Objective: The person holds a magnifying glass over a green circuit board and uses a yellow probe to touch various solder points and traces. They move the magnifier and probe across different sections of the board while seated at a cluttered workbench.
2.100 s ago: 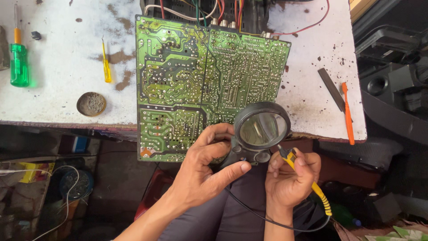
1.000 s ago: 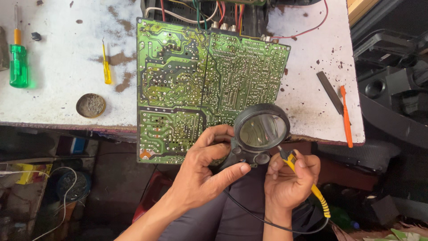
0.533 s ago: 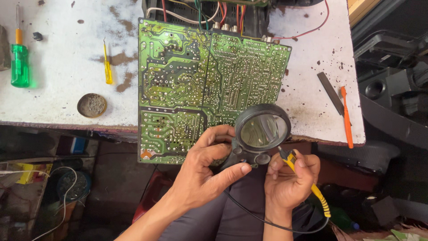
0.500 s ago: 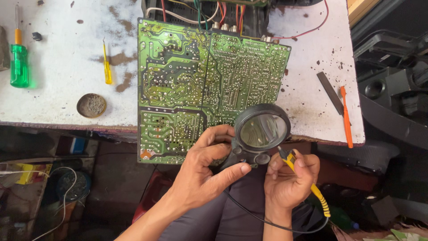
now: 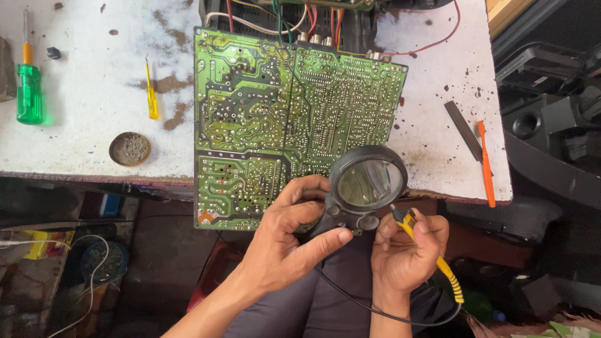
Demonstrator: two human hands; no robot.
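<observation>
Low in the frame, the right hand (image 5: 407,250) pinches a yellow probe (image 5: 432,256), grip closed; its trailing cord could snag. The left hand (image 5: 288,244) wraps closed around a black magnifier (image 5: 366,184) at centre. Above, the green circuit board (image 5: 282,119) overhangs the bench (image 5: 81,94) and might tip.

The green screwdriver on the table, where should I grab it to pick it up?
Grab the green screwdriver by its thick green handle, coming from above. It lies flat on the white table, thin metal tip pointing away, with bare space on both sides of the handle.
</observation>
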